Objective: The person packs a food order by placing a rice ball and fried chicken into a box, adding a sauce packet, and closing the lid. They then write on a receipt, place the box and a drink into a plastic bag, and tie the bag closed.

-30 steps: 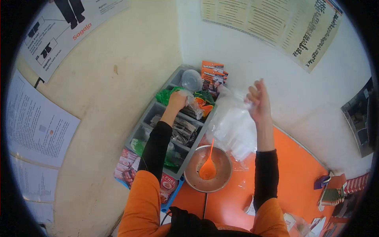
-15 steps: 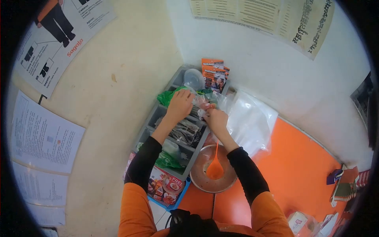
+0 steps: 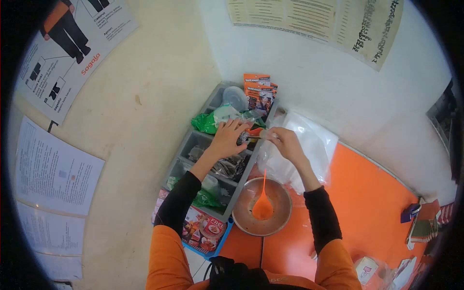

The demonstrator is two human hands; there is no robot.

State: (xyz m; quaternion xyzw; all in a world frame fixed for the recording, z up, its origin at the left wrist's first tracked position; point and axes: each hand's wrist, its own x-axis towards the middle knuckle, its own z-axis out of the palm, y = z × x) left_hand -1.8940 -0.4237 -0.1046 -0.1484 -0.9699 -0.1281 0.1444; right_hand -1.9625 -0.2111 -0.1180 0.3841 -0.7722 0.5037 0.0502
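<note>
One left hand [image 3: 228, 140], grip unclear, over tray [image 3: 236, 197]; right hand [image 3: 287, 144] beyond edge, pinching plastic [image 3: 265, 135].

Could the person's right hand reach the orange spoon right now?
Probably yes: the orange spoon lies uncovered in the metal bowl, close to the right hand. That hand seems to be pinching something, though, so it may need freeing first.

Can make out what looks like "Sagala" in orange on the uniform poster [image 3: 72, 41], plus "Celana", "Apron" and "Sepatu" in black. Also spotted "TAKEAWAY" across the tops of the orange-and-black packets [image 3: 260, 94] and a white "FREE" on the red food leaflet [image 3: 203, 229]. Can't read the tiny print on the white wall sheets [image 3: 55, 164] or the yellowish notice [image 3: 309, 19], tbh.
</note>
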